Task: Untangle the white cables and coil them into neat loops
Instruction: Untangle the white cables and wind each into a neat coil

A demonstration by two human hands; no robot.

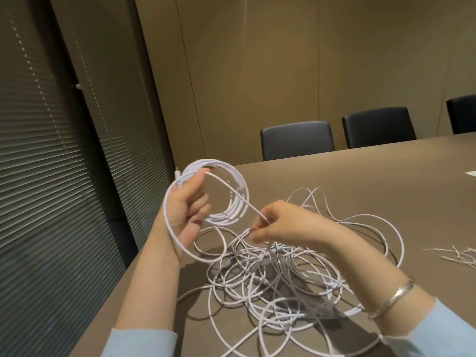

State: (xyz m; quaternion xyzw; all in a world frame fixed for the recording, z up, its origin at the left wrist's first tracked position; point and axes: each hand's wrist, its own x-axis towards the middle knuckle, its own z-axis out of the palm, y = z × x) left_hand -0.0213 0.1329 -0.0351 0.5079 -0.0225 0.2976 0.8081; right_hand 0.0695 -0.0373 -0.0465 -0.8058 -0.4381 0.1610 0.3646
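My left hand (189,211) is raised above the table's left corner and grips a coil of white cable (238,202) made of several loops; one wider loop hangs down around my wrist. A straight strand of the same cable (231,193) runs from my left thumb down to my right hand (280,222), which pinches it between fingertips. Below my right hand lies a big tangle of white cables (278,274) spread over the brown table (360,181), with loose loops reaching right and toward me.
A small bundle of thin white ties (461,256) lies at the right edge of the table. Three black chairs (296,140) stand along the far side. Dark slatted blinds (64,176) fill the left. A silver bangle (391,297) is on my right wrist.
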